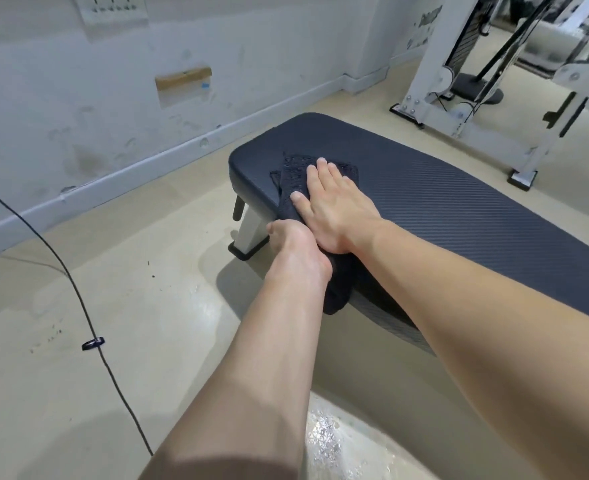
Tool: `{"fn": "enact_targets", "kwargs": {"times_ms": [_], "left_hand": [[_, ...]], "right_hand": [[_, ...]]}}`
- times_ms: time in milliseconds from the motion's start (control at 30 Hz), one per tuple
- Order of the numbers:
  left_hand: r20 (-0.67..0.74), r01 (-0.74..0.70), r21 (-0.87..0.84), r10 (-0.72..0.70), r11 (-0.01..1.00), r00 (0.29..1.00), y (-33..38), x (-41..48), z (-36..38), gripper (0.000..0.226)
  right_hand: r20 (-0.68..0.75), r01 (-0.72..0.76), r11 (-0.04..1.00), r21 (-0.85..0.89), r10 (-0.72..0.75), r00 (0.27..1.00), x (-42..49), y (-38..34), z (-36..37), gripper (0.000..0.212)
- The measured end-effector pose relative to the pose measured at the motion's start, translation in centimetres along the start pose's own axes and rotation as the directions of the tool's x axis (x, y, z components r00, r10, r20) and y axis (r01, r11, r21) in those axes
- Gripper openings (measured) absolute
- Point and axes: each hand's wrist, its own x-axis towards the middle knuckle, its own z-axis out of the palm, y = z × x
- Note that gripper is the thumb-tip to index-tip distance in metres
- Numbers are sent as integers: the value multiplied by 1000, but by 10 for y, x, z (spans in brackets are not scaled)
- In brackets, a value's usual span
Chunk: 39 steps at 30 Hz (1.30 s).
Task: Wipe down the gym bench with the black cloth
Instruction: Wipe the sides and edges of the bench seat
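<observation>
A black cloth (298, 181) lies on the left end of the padded desk (442, 202), at the frame's centre, one end hanging over the near edge. The right hand (334, 202) presses flat on it, fingers spread. The left hand (298, 247) grips the cloth at the desk's edge.

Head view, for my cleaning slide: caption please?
Right hand presses black cloth flat on gym bench; left hand grips its hanging end.
</observation>
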Motion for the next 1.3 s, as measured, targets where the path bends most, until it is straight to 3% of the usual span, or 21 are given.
{"fn": "enact_targets", "kwargs": {"times_ms": [167,433,567,800,1067,1300], "left_hand": [[-54,-7,-61,4,998,999,8,-1,2,53],[-121,-156,89,166,984,979,-9,-25,0,61],[-63,-237,134,247,962,967,-49,-44,-11,58],[-7,-82,155,84,984,996,-120,-80,-32,68],[4,-69,136,69,988,998,-59,-53,-20,64],[-57,-179,158,190,971,980,-3,-17,3,62]], "right_hand": [[2,-5,1000,-3,5,1000,7,-3,1,72],[9,1,1000,-11,-1,1000,-4,-3,-2,74],[28,43,999,4,-43,999,-34,14,-1,73],[63,38,999,8,-38,997,-101,50,0,72],[42,-58,998,-8,58,997,-61,28,1,73],[37,-32,999,4,32,999,0,1,-2,73]]}}
